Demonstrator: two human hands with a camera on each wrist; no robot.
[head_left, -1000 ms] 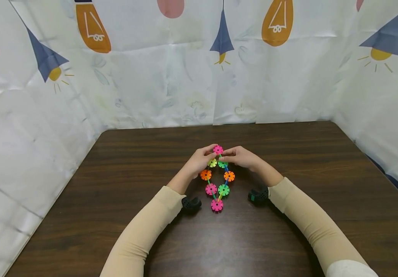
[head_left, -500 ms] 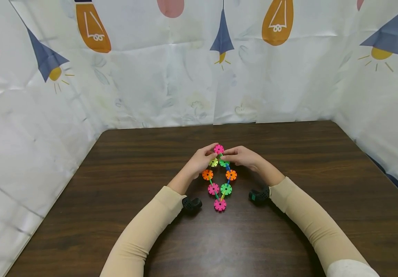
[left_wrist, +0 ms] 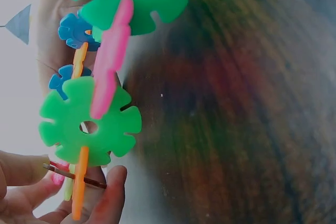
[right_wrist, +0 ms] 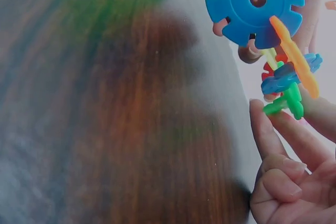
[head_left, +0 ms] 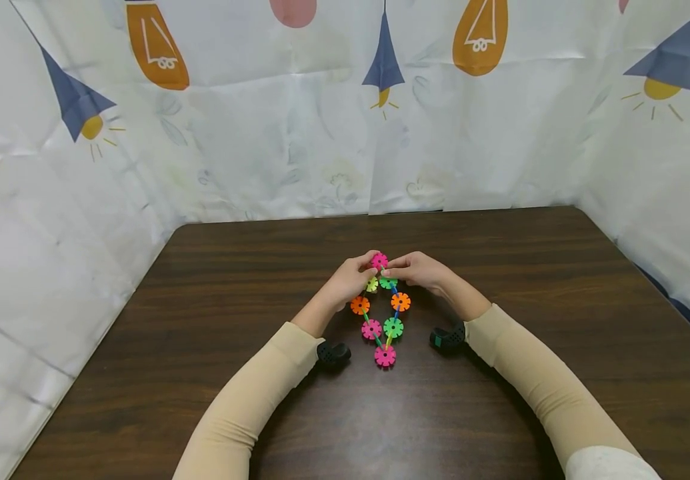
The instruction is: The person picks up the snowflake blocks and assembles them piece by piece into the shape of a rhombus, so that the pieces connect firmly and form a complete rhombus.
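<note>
Notched plastic snowflake discs, pink, green, orange, yellow and blue, are slotted edge to edge into a long loop. At its far end, my left hand (head_left: pixel 346 280) pinches the loop beside a pink disc (head_left: pixel 379 261). From the other side, my right hand (head_left: pixel 421 273) pinches near a green disc (head_left: pixel 389 283). Another pink disc (head_left: pixel 385 357) forms the near end. A large green disc (left_wrist: pixel 89 121) stands above the left fingers in the left wrist view. In the right wrist view, a small green disc (right_wrist: pixel 286 102) meets the right fingertips. Fingers partly hide the far joints.
A dark wooden table (head_left: pixel 231 280) lies under the loop. White printed curtains (head_left: pixel 297 133) hang behind it and at both sides. Black wrist devices (head_left: pixel 333 353) sit below both wrists.
The loop's near end has swung slightly to the right. Both hands stay in about the same place at the far end, and both keep their pinch.
</note>
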